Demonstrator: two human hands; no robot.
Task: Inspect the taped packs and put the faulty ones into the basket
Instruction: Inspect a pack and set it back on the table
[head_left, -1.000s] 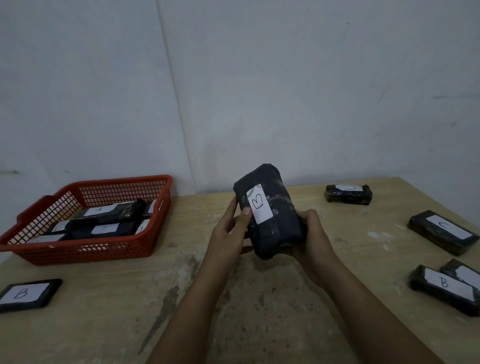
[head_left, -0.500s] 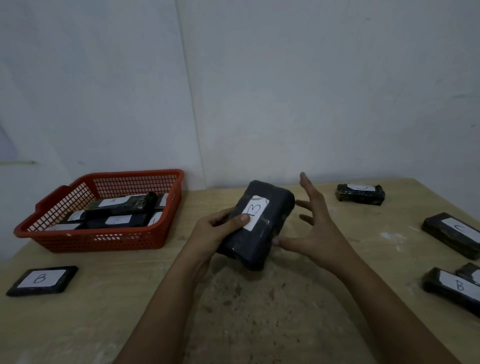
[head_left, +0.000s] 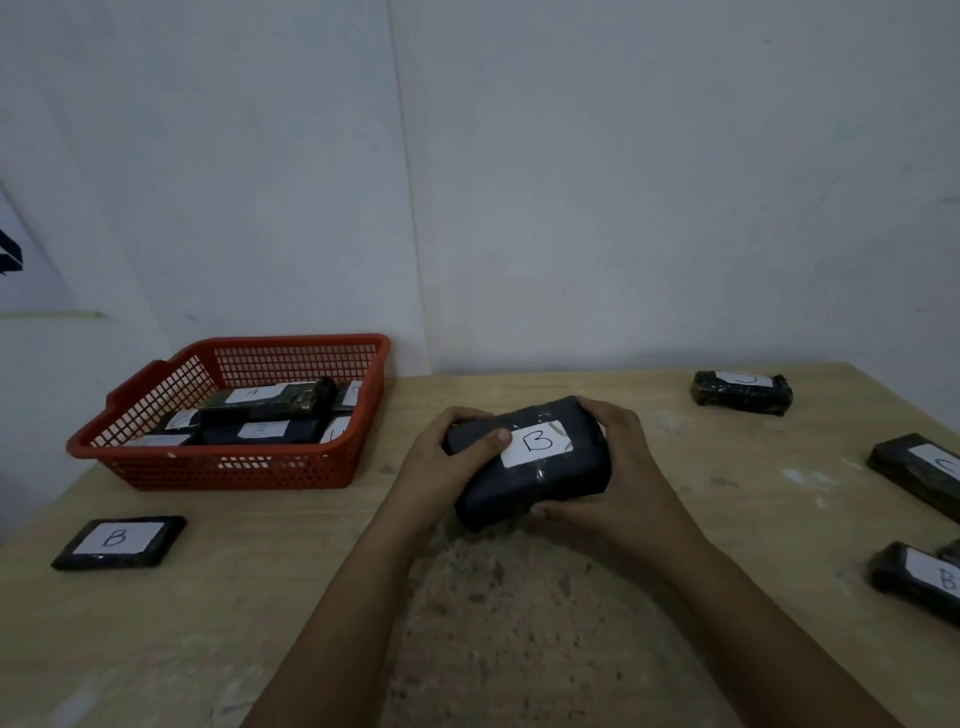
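While both hands, left (head_left: 447, 457) and right (head_left: 618, 467), clamp black tape-wrapped pack labelled B (head_left: 530, 462) above table: glossy wrap may slip; misjudged fault sends it wrongly to red mesh plastic basket (head_left: 234, 467).

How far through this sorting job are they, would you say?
Several packs already lie in the red basket, so some sorting looks done. Right now the left hand and right hand grip a pack labelled B. At least five more packs lie out on the table.
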